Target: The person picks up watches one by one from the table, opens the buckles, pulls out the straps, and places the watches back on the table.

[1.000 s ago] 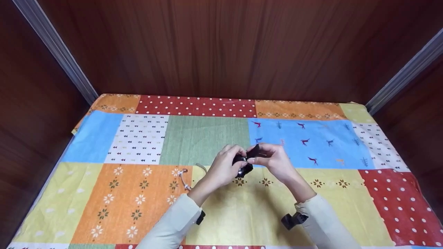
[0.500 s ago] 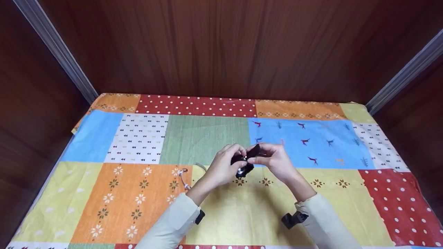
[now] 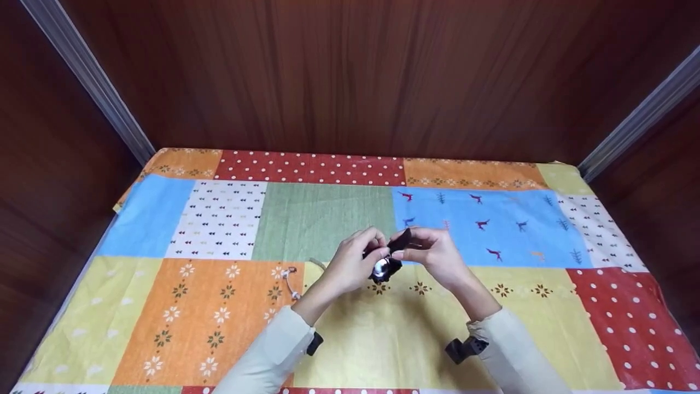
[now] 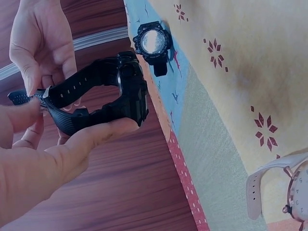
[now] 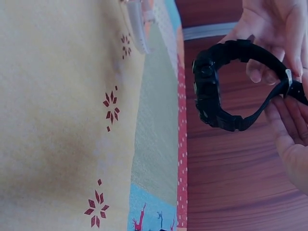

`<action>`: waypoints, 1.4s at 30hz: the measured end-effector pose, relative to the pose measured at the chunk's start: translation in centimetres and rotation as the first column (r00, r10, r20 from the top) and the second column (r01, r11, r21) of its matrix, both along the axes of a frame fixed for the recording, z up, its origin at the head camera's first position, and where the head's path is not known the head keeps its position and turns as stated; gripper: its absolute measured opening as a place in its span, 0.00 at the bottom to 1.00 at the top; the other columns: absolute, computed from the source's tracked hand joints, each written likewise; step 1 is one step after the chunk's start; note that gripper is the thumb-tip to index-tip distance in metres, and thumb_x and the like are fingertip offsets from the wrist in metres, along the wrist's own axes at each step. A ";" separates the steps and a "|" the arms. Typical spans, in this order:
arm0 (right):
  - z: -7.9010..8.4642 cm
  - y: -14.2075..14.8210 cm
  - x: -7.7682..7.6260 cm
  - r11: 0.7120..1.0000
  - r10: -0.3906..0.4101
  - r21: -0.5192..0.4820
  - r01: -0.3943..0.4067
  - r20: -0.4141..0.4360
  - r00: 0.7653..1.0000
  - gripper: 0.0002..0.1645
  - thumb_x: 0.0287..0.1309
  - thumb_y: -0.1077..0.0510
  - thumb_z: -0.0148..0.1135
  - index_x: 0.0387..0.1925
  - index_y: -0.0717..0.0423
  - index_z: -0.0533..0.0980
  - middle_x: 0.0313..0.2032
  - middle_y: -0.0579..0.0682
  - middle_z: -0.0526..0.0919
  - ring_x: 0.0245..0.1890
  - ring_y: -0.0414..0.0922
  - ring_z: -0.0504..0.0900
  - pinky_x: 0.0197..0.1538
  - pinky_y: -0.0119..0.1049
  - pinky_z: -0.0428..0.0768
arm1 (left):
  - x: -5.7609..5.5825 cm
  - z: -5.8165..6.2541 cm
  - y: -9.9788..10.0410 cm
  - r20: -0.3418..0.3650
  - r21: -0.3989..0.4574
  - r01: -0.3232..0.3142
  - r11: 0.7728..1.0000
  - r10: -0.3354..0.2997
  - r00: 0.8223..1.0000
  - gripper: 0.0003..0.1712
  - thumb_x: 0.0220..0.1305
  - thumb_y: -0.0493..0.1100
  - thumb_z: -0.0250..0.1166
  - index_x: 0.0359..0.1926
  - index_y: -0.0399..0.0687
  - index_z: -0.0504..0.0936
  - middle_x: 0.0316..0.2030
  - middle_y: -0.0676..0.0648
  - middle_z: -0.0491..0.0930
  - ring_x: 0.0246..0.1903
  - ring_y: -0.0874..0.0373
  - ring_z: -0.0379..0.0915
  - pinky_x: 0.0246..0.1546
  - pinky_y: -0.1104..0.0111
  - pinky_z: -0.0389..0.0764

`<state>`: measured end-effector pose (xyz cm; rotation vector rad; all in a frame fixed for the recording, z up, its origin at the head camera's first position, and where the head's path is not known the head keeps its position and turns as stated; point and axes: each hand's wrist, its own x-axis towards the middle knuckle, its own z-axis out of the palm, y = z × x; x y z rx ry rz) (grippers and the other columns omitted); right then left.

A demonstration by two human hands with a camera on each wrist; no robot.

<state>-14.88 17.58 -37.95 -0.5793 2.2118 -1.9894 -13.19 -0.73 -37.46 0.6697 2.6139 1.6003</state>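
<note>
My left hand (image 3: 350,262) holds a black wristwatch (image 3: 385,269) in the air, its strap bent into a loop. In the left wrist view, the thumb lies along the strap towards the watch case (image 4: 131,89). My right hand (image 3: 435,256) pinches the strap's end (image 3: 402,239). Strap ends overlap at the metal buckle (image 5: 288,79), with a tail sticking out past it. Fingers partly hide how the end passes through. The case's face points down and towards the person; only its rim shows in the wrist views.
A second black watch (image 4: 153,42) lies on the patchwork cloth (image 3: 328,219), hidden in the head view. Left of the hands lies a watch with a pale strap (image 4: 255,192) and rose-gold case (image 4: 292,185). Dark wood panels (image 3: 350,76) stand behind and beside the table.
The left thumb has shifted up slightly towards the strap end, and more of the held watch's face shows, shining brighter. The right hand has barely moved.
</note>
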 end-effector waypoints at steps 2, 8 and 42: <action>0.0 0.0 0.0 1.000 -0.014 0.007 0.014 0.002 1.000 0.17 0.44 0.70 0.67 0.38 0.76 0.76 0.33 0.58 0.81 0.33 0.44 0.80 0.38 0.35 0.79 | -0.1 -0.1 0.0 -0.006 0.004 -0.009 1.000 0.009 1.000 0.03 0.63 0.35 0.56 0.32 0.44 0.71 0.30 0.50 0.72 0.34 0.56 0.69 0.38 0.64 0.72; 0.1 0.1 0.1 0.999 -0.042 0.032 0.042 -0.002 0.999 0.18 0.44 0.69 0.68 0.38 0.76 0.75 0.33 0.58 0.81 0.33 0.44 0.80 0.39 0.35 0.79 | 0.0 0.0 -0.2 0.026 0.031 -0.041 0.999 0.040 0.999 0.02 0.61 0.34 0.58 0.32 0.42 0.72 0.31 0.50 0.74 0.35 0.57 0.70 0.39 0.66 0.73; 0.1 0.3 0.1 0.999 0.006 -0.040 -0.006 -0.005 1.000 0.22 0.42 0.73 0.66 0.43 0.78 0.74 0.41 0.61 0.76 0.39 0.49 0.80 0.43 0.37 0.79 | 0.0 -0.3 -1.1 -0.080 0.000 -0.137 0.991 0.136 0.987 0.12 0.48 0.34 0.70 0.37 0.40 0.83 0.36 0.47 0.80 0.40 0.53 0.74 0.45 0.62 0.73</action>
